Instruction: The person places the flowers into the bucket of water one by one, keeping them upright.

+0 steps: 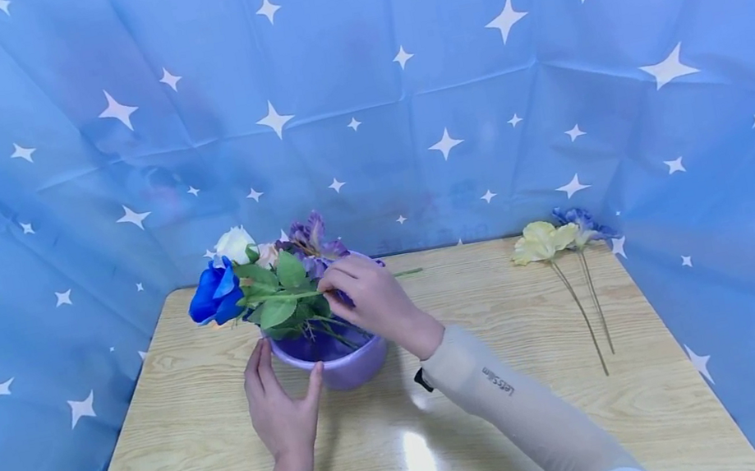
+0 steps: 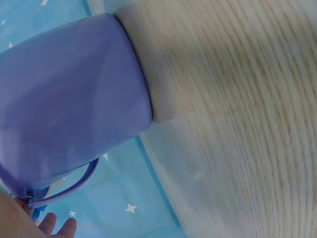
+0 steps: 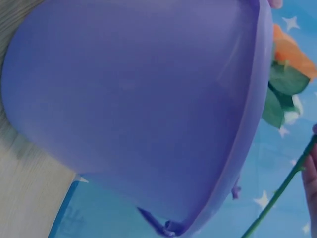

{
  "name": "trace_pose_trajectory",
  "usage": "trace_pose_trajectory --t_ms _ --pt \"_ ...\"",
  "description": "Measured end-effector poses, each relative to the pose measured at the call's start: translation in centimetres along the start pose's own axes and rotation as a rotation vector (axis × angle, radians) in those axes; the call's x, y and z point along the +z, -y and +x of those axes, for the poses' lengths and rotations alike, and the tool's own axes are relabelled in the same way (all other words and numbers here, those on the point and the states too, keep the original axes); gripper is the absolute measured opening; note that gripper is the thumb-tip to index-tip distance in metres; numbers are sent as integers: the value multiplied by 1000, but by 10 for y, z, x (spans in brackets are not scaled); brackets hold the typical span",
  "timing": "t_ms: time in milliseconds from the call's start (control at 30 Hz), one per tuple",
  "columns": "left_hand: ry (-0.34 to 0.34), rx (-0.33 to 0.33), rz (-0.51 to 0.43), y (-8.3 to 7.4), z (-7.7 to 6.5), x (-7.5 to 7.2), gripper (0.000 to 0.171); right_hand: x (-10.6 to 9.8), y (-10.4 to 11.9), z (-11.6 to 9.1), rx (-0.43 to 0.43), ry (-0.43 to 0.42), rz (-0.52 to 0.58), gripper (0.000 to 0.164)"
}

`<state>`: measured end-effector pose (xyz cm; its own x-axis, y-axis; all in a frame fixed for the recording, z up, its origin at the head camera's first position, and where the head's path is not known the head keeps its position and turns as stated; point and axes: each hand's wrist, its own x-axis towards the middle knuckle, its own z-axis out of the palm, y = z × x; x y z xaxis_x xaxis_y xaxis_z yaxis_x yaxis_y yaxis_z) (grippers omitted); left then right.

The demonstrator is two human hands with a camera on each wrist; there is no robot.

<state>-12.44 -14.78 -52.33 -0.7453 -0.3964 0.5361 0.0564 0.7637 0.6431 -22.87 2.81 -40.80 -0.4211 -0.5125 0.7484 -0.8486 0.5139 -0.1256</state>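
Observation:
In the head view, a purple bucket (image 1: 351, 369) holds several artificial flowers and stands on the table. My right hand (image 1: 377, 302) pinches the green stem of a blue rose (image 1: 214, 292) above the bucket's mouth. The bloom points left, and the stem's bare end sticks out to the right. In the right wrist view that stem (image 3: 282, 188) slants beside my fingers (image 3: 311, 183). My left hand (image 1: 283, 410) rests at the bucket's near-left rim, thumb and fingers spread and fairly straight. The left wrist view shows the bucket's side (image 2: 74, 99) and its handle (image 2: 74, 186).
A white rose (image 1: 234, 245) and purple flowers (image 1: 310, 238) rise at the bucket's back. An orange flower (image 3: 294, 54) shows past the rim. On the table's right lie a pale yellow flower (image 1: 542, 241) and a blue flower (image 1: 581, 222). A starry blue curtain (image 1: 349, 65) hangs behind.

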Motion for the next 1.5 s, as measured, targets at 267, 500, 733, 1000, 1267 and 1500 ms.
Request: trace_pose_trajectory --t_ms 267,500,733,1000,1267,1500 --pt "-6 9 3 0 0 0 90 3 9 12 -37 -4 -25 8" --pt "-4 18 11 0 0 0 89 8 13 18 -44 26 -2 10" --pt "-7 23 10 1 0 0 89 12 20 25 -64 31 3 9" --pt "-34 47 8 1 0 2 88 15 29 32 -65 54 24 8" --pt "-71 68 -22 2 0 3 89 19 35 34 -88 46 27 7" --pt "-34 45 -11 1 0 2 90 19 38 32 -81 56 48 6"
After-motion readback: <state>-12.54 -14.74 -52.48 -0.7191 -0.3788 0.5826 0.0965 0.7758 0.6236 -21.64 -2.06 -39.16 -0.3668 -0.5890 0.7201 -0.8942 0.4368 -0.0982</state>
